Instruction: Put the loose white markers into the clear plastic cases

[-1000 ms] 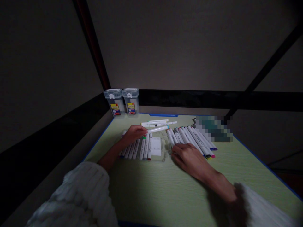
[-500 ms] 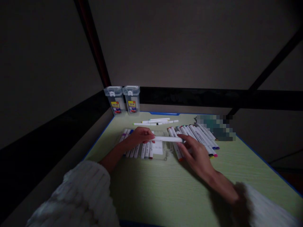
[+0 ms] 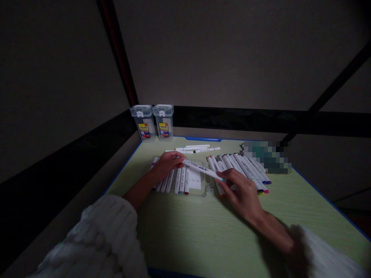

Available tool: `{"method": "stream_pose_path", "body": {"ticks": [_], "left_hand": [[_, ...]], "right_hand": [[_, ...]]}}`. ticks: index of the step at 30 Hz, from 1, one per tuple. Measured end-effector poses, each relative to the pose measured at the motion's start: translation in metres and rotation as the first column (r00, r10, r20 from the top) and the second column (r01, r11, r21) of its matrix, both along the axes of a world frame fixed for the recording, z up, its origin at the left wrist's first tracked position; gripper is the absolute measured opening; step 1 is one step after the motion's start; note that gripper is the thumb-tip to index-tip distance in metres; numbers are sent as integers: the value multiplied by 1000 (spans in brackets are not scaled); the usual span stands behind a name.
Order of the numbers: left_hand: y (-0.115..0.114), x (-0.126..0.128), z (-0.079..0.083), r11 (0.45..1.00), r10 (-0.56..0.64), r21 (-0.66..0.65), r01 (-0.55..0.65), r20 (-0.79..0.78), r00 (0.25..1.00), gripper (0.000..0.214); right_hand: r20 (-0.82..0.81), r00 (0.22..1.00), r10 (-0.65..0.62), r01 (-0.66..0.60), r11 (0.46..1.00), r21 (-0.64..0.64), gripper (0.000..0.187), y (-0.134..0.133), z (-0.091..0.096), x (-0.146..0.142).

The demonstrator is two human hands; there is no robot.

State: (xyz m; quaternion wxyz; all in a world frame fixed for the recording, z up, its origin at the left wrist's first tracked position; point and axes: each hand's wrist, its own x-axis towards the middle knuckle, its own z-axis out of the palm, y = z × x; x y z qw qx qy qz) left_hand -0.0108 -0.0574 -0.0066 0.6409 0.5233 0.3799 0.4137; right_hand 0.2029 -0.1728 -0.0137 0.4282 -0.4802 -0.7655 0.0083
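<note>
A white marker pen [image 3: 201, 168] with dark print and a blue-green end spans the space between my hands, above the table. My left hand [image 3: 169, 163] is closed, pinching its left end. The fingers of my right hand [image 3: 242, 189] grip its blue-green end. Beneath lies a clear plastic case [image 3: 207, 189] with several white markers [image 3: 176, 181] side by side in its left part and a white paper [image 3: 194, 180] on the right; my left hand covers some of them. To the right, a row of several white markers [image 3: 240, 164] with coloured ends lies on the table, partly behind my right hand.
Two lidded clear boxes [image 3: 164, 123] with yellow labels stand at the back left corner. Several thin white pens [image 3: 193, 148] lie along the back of the pale green table [image 3: 185, 235]. A blurred-out greenish patch [image 3: 266, 156] is at the back right. Walls enclose the back and left.
The marker has turned from nearly level to slanting down to the right, and its printed side now shows. My left hand has risen slightly. The view has shifted a little.
</note>
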Motion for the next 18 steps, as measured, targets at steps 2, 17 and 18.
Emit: {"method": "stream_pose_path", "body": {"ticks": [2,17,18], "left_hand": [[0,0,0,1000,9,-21,-9,24,1000,23],[2,4,-11,986,168,-4,-168,64,984,23],[2,5,-12,985,172,12,-172,52,984,22]], "right_hand": [[20,1000,14,-14,1000,-7,15,0,0,1],[236,968,87,-105,992,65,20,-2,-1,-2],[260,960,105,-128,989,74,20,-2,-1,-3]]}}
